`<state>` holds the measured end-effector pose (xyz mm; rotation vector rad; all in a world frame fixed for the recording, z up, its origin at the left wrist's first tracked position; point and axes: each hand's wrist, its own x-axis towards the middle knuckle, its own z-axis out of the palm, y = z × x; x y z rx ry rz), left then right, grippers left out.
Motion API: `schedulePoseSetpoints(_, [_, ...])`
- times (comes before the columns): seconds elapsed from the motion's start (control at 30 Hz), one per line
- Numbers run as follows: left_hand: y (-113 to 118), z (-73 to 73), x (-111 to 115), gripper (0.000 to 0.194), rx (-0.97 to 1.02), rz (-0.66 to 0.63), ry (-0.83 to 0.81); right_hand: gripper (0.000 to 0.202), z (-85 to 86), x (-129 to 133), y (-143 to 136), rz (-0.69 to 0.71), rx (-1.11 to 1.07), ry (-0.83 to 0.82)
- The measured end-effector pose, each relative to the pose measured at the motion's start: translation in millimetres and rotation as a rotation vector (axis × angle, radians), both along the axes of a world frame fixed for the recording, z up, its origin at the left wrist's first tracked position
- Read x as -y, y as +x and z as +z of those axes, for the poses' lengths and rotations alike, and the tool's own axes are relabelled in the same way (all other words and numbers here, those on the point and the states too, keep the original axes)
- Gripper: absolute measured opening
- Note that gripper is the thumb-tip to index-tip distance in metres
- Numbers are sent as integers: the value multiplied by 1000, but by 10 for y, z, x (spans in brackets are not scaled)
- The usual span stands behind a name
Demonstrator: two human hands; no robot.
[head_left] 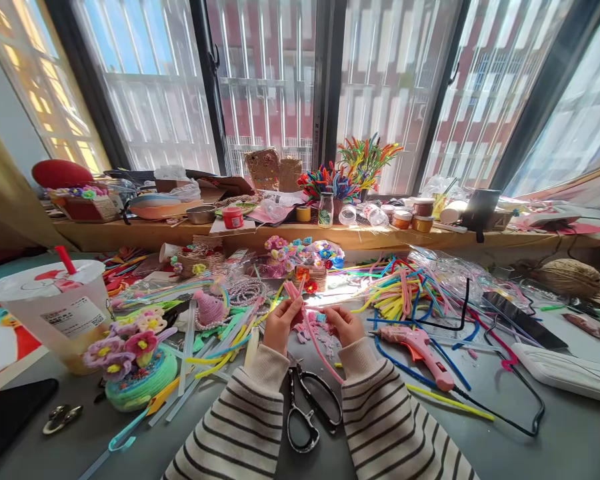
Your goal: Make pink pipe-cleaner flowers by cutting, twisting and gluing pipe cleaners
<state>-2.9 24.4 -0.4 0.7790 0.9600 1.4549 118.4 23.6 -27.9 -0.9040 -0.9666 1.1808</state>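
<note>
My left hand (283,325) is closed around a small bundle of pink pipe cleaners (293,291), whose tops stick up above the fingers. One pink strand (321,357) hangs from the bundle and curves down toward my right sleeve. To the right, my right hand (344,325) has its thumb and index finger pinched together beside the bundle; what they hold, if anything, is too small to make out. Black-handled scissors (304,427) lie on the grey table between my forearms. Pink fluffy scraps (316,328) are behind and between the hands.
A pink glue gun (420,350) with a black cord lies right of my right hand. Colourful pipe cleaners (405,293) are heaped behind it. At the left stand a lidded drink cup (70,313) and a green flower ornament (143,380). A phone (523,319) lies at right.
</note>
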Motion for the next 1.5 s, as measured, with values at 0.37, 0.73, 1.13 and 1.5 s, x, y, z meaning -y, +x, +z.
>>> schedulePoseSetpoints(0.37, [-5, -4, 20, 20, -32, -335, -52, 28, -58, -38, -15, -158, 95, -28])
schedulePoseSetpoints(0.73, [10, -100, -9, 26, -221, -570, -48, 26, 13, 11, -15, -127, 12, 54])
schedulePoseSetpoints(1.13, [-23, -111, -16, 28, -318, -600, -31, 29, -26, -14, -20, -46, -1, 15])
schedulePoseSetpoints(1.5, [-53, -158, -66, 25, -327, -277, 45, 26, 8, 27, -3, 116, 131, -25])
